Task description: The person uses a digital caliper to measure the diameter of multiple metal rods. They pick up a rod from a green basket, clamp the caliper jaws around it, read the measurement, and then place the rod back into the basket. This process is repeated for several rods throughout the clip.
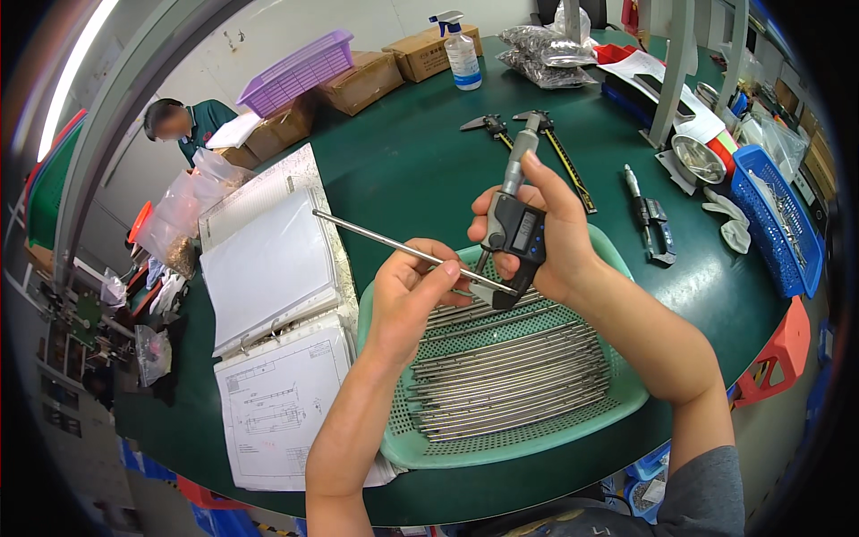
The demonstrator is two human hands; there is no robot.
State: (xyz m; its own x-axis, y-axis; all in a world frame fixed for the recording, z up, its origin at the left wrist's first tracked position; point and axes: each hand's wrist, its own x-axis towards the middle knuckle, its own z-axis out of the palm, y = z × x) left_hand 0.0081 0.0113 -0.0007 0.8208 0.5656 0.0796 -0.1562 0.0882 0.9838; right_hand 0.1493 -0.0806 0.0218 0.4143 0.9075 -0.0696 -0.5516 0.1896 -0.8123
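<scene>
My left hand pinches a thin metal rod between thumb and fingers; the rod slants from upper left down to the right. In my right hand is a digital micrometer, its thimble pointing up and its dark frame low. The rod's right end lies at the micrometer's jaws; whether the jaws touch it I cannot tell. Beneath both hands stands a green plastic basket with many similar metal rods lying side by side in it.
An open binder with drawings lies left of the basket. Two calipers and a second micrometer rest on the green table. A blue basket stands at the right, a spray bottle at the back. A person sits across, far left.
</scene>
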